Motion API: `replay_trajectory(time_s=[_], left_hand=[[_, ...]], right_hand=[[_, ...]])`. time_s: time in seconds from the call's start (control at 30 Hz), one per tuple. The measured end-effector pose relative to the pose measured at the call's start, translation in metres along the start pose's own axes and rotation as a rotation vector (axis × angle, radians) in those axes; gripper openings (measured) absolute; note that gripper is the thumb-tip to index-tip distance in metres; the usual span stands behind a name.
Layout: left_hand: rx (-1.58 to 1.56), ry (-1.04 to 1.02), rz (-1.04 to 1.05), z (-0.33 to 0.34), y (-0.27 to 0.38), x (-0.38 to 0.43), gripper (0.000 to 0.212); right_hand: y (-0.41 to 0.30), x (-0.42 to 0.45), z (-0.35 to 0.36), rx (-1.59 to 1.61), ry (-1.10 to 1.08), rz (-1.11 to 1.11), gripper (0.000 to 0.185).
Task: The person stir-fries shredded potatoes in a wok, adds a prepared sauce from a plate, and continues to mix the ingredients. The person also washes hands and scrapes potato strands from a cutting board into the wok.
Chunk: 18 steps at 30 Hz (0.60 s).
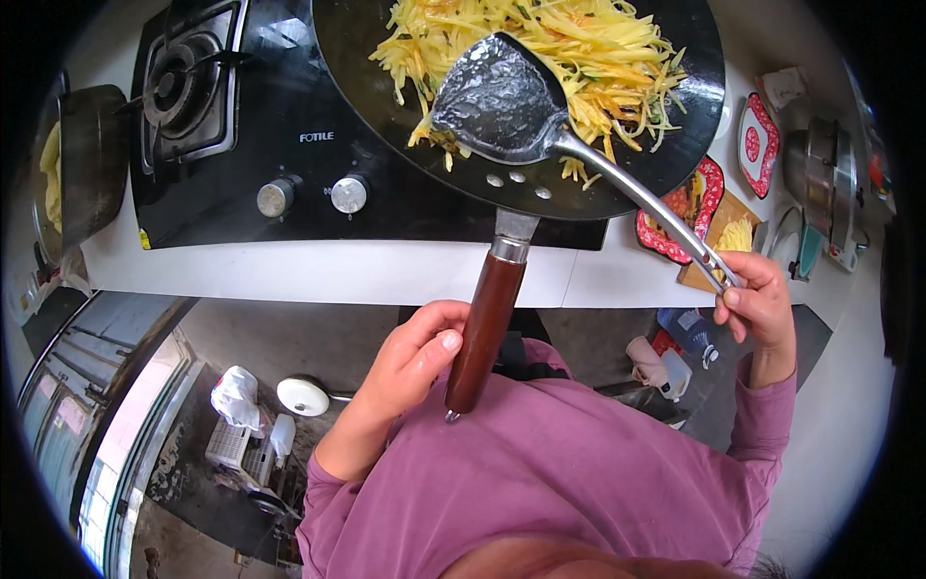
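A black wok (347, 72) sits on the hob, with shredded potato (615, 51) mixed with orange and green shreds heaped inside. My right hand (756, 297) pinches the end of a metal wok spatula (499, 101) between thumb and fingers. The spatula's blade lies over the near part of the potato and hides some of it. At the left side of the wok's brown handle (488, 326) is my left hand (416, 362), its fingers passing behind the handle and its thumb along the edge.
The black Fotile gas hob (231, 203) has a bare burner (173, 83) and two knobs. A dark pot (94, 159) stands left. At right are a red-patterned dish (712, 181) with food, a similar plate (759, 145), a cutting board (698, 275) with yellow shreds, and metal pots (817, 174).
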<state>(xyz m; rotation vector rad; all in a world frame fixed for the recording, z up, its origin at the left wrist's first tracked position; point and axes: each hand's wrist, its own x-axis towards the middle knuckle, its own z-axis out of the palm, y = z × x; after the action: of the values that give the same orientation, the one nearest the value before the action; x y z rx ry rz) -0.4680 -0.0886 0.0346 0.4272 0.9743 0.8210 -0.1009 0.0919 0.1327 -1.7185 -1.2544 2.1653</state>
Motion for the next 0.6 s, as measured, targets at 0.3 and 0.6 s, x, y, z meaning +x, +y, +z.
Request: replay_trajectory(time_s=[0.3,0.6], left_hand=[[-0.44,-0.28,-0.102,0.017,0.004,0.017,0.053],[-0.396,-0.197,-0.133,0.022,0.002,0.022,0.038]], right_hand=[[-0.032,0.022,0.056,-1.035,0.461,-0.824,0.045],[-0.004,-0.047,0.059,-1.21,0.556,-0.736,0.045]])
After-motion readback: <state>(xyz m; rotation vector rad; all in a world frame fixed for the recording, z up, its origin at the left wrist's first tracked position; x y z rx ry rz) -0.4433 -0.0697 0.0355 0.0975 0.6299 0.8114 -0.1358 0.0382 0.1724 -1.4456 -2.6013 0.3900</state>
